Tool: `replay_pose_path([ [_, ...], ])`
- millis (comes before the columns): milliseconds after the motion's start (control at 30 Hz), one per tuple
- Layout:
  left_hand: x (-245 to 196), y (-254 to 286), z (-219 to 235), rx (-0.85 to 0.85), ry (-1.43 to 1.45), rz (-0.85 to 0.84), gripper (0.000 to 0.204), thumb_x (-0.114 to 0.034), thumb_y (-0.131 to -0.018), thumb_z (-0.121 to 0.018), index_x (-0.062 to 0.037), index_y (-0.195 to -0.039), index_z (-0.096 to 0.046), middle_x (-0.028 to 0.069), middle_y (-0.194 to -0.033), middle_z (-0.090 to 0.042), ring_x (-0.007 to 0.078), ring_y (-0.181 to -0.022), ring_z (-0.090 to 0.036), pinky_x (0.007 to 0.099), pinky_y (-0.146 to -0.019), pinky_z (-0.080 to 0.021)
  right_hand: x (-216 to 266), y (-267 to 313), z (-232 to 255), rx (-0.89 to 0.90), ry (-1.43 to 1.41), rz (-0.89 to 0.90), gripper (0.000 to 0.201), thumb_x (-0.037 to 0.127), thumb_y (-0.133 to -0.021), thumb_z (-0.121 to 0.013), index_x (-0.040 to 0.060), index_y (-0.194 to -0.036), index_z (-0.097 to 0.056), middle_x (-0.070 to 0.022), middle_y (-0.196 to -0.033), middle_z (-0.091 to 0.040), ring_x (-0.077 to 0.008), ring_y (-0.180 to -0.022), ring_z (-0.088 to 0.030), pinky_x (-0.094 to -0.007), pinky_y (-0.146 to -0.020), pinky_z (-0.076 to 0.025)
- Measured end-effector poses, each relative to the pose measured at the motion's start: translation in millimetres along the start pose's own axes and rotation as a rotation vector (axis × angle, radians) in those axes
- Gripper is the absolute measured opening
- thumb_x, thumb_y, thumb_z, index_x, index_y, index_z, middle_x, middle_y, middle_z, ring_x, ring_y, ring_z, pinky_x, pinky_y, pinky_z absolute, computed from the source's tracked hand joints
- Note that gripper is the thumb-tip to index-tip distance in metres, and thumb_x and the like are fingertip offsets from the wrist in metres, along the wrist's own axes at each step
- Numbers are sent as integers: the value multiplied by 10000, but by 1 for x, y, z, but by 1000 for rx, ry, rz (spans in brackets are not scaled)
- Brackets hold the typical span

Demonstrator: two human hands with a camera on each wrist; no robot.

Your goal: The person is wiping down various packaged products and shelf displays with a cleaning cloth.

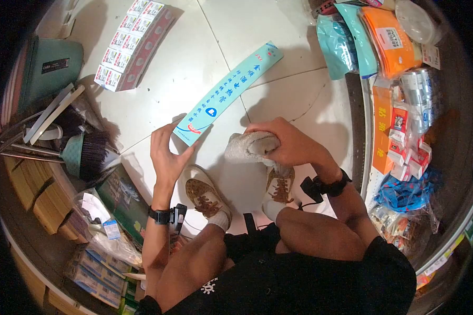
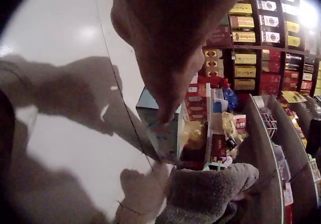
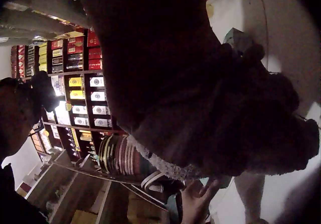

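A long light-blue printed strip [image 1: 228, 92] lies slanted over the white tiled floor [image 1: 168, 89]. My left hand [image 1: 165, 157] pinches its near end between thumb and fingers. In the left wrist view the thumb [image 2: 170, 58] fills the top and the strip's end [image 2: 160, 128] shows below it. My right hand [image 1: 289, 142] grips a bunched grey-white cloth [image 1: 249, 147] just right of the strip's near end, above my right shoe [image 1: 279, 186]. The same cloth [image 2: 210, 194] appears low in the left wrist view. In the right wrist view the cloth [image 3: 241, 133] is a dark mass.
I crouch with both shoes [image 1: 205, 197] on the floor. A stack of small cartons [image 1: 134, 42] lies at top left, with a brush and dustpan [image 1: 84, 152] at left. Packets [image 1: 373, 37] and a stocked low shelf [image 1: 404, 136] line the right side.
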State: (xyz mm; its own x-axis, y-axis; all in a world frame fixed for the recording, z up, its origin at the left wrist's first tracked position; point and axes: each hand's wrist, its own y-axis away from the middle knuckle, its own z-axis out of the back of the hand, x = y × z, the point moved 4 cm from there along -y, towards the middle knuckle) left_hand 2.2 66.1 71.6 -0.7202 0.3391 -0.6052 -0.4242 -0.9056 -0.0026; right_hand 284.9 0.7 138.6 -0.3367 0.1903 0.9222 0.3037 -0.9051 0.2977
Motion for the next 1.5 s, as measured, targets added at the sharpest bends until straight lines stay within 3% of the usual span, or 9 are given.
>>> replay_pose_path([
  [333, 31, 9, -7, 48, 111, 64, 461, -235, -754, -855, 34, -1067, -649, 175, -1077, -660, 322, -1012, -621, 407, -924, -503, -10, 0, -7, 19, -90, -6, 477, 59, -688, -734, 26, -1155, -644, -194, -962, -708, -329, -912, -707, -391, -837, -533],
  [433, 70, 19, 11, -63, 116, 268, 261, -196, -955, -661, 42, -863, -606, 170, -829, -644, 258, -766, -616, 371, -714, -483, -9, 2, -2, 11, 4, -71, 469, 70, -693, -736, 29, -1152, -647, -200, -966, -704, -343, -905, -703, -399, -841, -533],
  [500, 78, 14, 28, -155, -9, 293, 379, -210, -1040, -548, 57, -771, -567, 159, -647, -567, 223, -560, -516, 391, -544, -399, -21, 4, -3, 141, 69, -254, 653, 76, -708, -776, 119, -1338, -609, -125, -1258, -644, -299, -1182, -568, -403, -1065, -398],
  [633, 89, -14, 49, -8, -212, 299, 440, -269, -1047, -533, 65, -762, -548, 189, -579, -508, 256, -519, -490, 382, -551, -408, -17, 5, -2, -11, 25, -66, 470, 80, -698, -744, 20, -1153, -643, -198, -969, -702, -346, -917, -698, -400, -843, -531],
  [733, 56, -40, 52, 1, -92, 227, 221, -145, -994, -599, 1, -1145, -531, 204, -796, -635, 306, -650, -622, 401, -624, -491, -20, 8, -1, -26, 42, -35, 472, 83, -696, -745, 12, -1152, -641, -197, -978, -701, -346, -931, -695, -399, -850, -528],
  [867, -9, -77, 31, 230, -65, -79, 939, -93, -844, -748, -82, -1591, -179, 279, -1413, -470, 400, -1136, -609, 447, -920, -541, -24, 13, 3, -41, 35, -46, 479, 78, -694, -741, 6, -1156, -639, -200, -981, -699, -346, -933, -692, -398, -856, -526],
  [1000, -66, -106, -19, 283, -49, -237, 922, -244, -790, -823, 41, -1501, -309, 269, -1298, -570, 406, -1153, -586, 453, -983, -497, -31, 17, 12, -69, -20, -41, 477, 66, -684, -727, 4, -1150, -643, -195, -961, -700, -334, -916, -694, -391, -846, -526],
  [1300, -135, -174, -128, 141, -217, -422, 871, -520, -763, -790, 41, -1352, -477, 221, -1046, -657, 348, -979, -630, 449, -829, -503, -47, 28, 30, -92, -115, -174, 501, 34, -698, -709, -19, -1190, -628, -141, -1046, -705, -225, -977, -675, -330, -894, -508],
  [1500, -153, -180, -122, 113, -157, -289, 815, -347, -714, -845, -16, -1369, -492, 205, -1047, -658, 347, -973, -624, 459, -852, -495, -33, 46, 52, -259, -148, -99, 387, 55, -701, -735, 4, -1077, -663, -154, -900, -696, -224, -863, -692, -356, -806, -533],
])
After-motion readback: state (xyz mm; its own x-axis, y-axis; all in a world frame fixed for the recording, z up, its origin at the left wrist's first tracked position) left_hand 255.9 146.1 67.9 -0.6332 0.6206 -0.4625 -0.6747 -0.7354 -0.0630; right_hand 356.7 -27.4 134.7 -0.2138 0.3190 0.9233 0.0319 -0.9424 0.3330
